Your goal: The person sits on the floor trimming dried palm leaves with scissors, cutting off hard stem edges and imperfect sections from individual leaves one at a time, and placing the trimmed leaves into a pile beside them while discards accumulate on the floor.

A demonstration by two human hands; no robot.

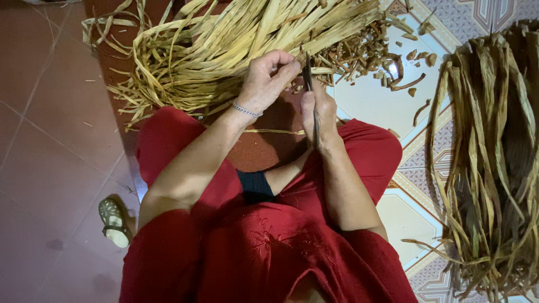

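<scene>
The left hand (268,78) pinches a thin pale dried-leaf strip (323,70) at 12 o'clock of the lap. Touching it at 3 o'clock, the right hand (317,109) grips a slim dark knife (309,76) upright. A pale straw bundle (224,45) lies just beyond; brown trimmings (365,53) lie at 1 o'clock.

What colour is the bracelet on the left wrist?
Silver: a thin metal beaded bracelet around the wrist of the left hand, clearest in the head view.

The floor (50,112) is tiled. Pale dried strips (224,45), brown scraps (370,56) and a darker bundle (494,157) are spread on it.
</scene>
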